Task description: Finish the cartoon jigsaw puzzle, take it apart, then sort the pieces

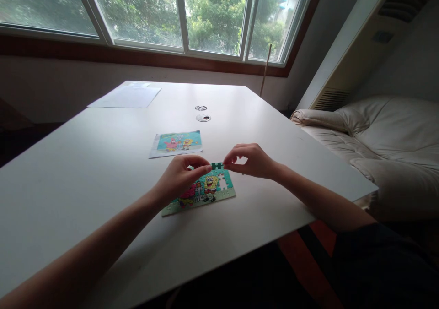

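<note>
A cartoon jigsaw puzzle (pixel 210 189) lies on the white table, with a gap in its right part where the white below shows. Over its far edge, a small dark green stretch of jigsaw pieces (pixel 216 166) spans the space between my fingertips. My left hand (pixel 181 174) comes in from the left, thumb and index finger pinched at the left end of that stretch, and covers the puzzle's upper left. From the right, my right hand (pixel 252 160) pinches the other end with thumb and index finger. Whether these pieces rest on the puzzle or are lifted, I cannot tell.
Beyond the puzzle lies a printed picture sheet (pixel 178 143) with the same cartoon figures. Two round cable-hole covers (pixel 203 117) sit farther back. White paper (pixel 125 96) lies at the far left of the table (pixel 103 162). A pale sofa (pixel 377 135) stands at the right.
</note>
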